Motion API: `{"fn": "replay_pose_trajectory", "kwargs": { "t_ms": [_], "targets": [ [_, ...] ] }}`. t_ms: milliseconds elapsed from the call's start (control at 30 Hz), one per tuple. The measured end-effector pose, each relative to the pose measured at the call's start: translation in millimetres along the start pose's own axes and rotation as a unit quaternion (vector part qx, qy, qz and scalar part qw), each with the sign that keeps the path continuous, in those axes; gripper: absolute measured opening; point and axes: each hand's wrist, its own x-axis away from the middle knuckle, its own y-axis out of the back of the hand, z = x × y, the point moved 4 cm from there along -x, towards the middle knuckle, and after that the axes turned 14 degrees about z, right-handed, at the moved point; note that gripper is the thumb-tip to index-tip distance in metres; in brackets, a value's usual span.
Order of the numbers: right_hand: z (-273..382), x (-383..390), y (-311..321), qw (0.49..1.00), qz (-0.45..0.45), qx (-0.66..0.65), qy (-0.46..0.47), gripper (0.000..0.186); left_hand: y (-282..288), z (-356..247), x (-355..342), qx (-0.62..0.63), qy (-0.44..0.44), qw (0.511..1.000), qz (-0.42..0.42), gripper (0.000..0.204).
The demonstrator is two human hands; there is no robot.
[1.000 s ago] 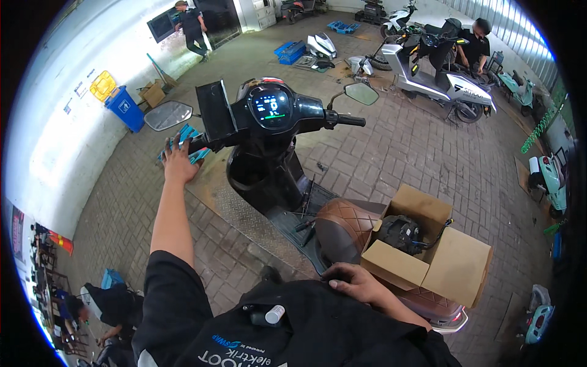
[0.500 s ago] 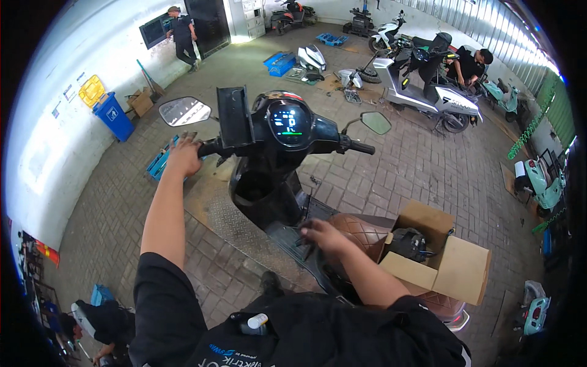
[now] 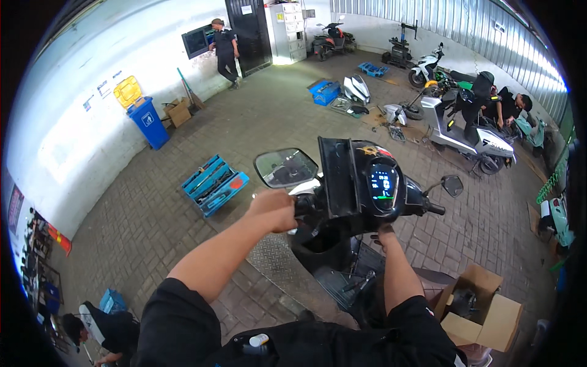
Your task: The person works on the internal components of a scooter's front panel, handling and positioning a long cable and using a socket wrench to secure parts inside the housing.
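My left hand [image 3: 269, 211] is closed around the left handlebar grip [image 3: 301, 205] of a black scooter, below its mirror [image 3: 285, 166]. My right hand [image 3: 385, 233] reaches under the lit dashboard [image 3: 383, 183], beside the steering column; its fingers are partly hidden. An upright black tray [image 3: 336, 177] is fixed beside the display. Loose tools [image 3: 361, 281] lie on the footboard [image 3: 342, 284]. On the seat [image 3: 435, 275] stands an open cardboard box [image 3: 498, 321] with a dark part inside.
An open blue toolbox [image 3: 214, 183] lies left on the paving. A blue bin [image 3: 148, 125] stands by the wall. Co-workers are at a screen [image 3: 225, 49], at a silver scooter [image 3: 465, 137] and at the lower left [image 3: 107, 333]. More scooters [image 3: 332, 41] line the back.
My right hand has moved forward from beside the seat to under the dashboard. My left hand stays on the handlebar, now wrapped further round it. The view has shifted, placing the handlebars lower and further right.
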Motion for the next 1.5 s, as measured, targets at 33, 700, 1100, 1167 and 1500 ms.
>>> {"fn": "replay_pose_trajectory", "kwargs": {
  "t_ms": [33, 700, 1100, 1167, 1500],
  "targets": [
    [4.7, -1.4, -1.9, 1.000, 0.003, 0.007, -0.005, 0.030, 0.3, -0.2, 0.5, 0.003, -0.009, 1.000, -0.009, 0.058],
    [22.4, -89.6, 21.2, 0.991, 0.038, 0.109, 0.071, 0.035, -0.9, -7.5, -8.1, 0.067, 0.068, 0.995, 0.033, 0.056],
    [33.2, -126.9, 33.2, 0.984, 0.063, 0.140, 0.093, 0.039, 8.7, -23.1, -13.0, 0.112, 0.109, 0.987, 0.026, 0.053],
    [12.1, -137.7, 32.7, 0.979, 0.069, 0.163, 0.101, 0.039, 6.8, -19.9, -15.1, 0.090, 0.123, 0.987, 0.047, 0.052],
    [-233.7, 30.1, -45.3, 0.742, 0.388, 0.540, -0.082, 0.057, 1.6, -24.1, -21.3, 0.065, 0.091, 0.994, -0.006, 0.057]
  ]
}}
